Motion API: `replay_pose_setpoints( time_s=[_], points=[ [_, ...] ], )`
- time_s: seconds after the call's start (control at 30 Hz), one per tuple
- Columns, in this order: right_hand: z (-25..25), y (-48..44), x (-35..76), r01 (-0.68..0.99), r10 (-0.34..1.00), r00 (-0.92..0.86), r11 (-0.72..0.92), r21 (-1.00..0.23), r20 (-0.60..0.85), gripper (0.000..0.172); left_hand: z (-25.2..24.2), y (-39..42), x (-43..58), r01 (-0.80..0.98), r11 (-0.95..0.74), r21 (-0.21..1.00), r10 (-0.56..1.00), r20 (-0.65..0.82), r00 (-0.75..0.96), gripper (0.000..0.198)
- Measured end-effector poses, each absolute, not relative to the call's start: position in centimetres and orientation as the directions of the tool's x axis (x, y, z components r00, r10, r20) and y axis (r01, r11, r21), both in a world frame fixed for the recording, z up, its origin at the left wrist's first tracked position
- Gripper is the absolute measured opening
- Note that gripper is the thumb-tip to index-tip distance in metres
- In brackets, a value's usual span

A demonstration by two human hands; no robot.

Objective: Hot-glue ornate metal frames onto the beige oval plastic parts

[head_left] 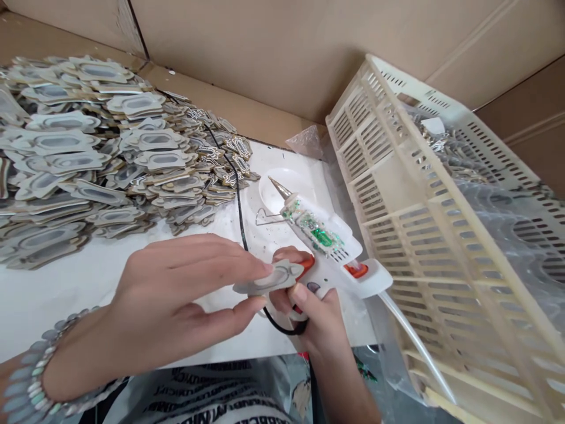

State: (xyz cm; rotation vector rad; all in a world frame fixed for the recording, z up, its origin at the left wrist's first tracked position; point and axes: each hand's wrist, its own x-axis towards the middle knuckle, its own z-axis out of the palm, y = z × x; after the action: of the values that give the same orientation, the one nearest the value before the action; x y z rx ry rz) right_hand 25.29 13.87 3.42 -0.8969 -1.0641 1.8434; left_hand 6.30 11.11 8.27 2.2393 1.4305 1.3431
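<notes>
My left hand (194,288) pinches a small grey frame-shaped piece (271,278) by one end, between thumb and fingers. The piece has scalloped ends and an oval raised outline. My right hand (309,300) is wrapped round the handle of a white hot glue gun (326,235), close to its red trigger; its fingers are at the far end of the piece, though I cannot tell if they grip it. The gun's metal nozzle points up and left, over a white round dish (267,191). A translucent glue stick (417,341) extends from its rear.
A large heap of similar grey pieces (66,141) covers the left of the white table (212,341). A cream slatted crate (397,224) with plastic-wrapped parts stands at right. A black cord (241,206) crosses the table. Cardboard walls (247,59) rise behind.
</notes>
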Motion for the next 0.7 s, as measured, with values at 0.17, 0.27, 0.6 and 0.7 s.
replay_pose_setpoints(
  time_s=[0.17,0.27,0.6,0.7],
  points=[
    [3.8,13.6,24.8,-0.289,0.859,-0.463,-0.378,-0.880,-0.217,0.052,8.6,10.7,6.5,0.643,-0.507,0.574,0.813,0.566,0.136,0.010],
    [3.8,13.6,24.7,-0.259,0.861,-0.447,-0.383,-0.887,-0.241,0.057,8.8,10.5,6.6,0.640,-0.494,0.588,0.812,0.575,0.098,0.007],
    [4.5,13.7,24.1,-0.300,0.871,-0.448,-0.360,-0.884,-0.202,0.048,8.9,9.9,7.2,0.701,-0.374,0.607,0.825,0.563,-0.047,0.020],
    [4.7,13.7,23.8,-0.282,0.879,-0.435,-0.340,-0.897,-0.196,0.045,8.6,10.0,7.4,0.712,-0.374,0.594,0.811,0.581,-0.059,0.023]
  ],
)
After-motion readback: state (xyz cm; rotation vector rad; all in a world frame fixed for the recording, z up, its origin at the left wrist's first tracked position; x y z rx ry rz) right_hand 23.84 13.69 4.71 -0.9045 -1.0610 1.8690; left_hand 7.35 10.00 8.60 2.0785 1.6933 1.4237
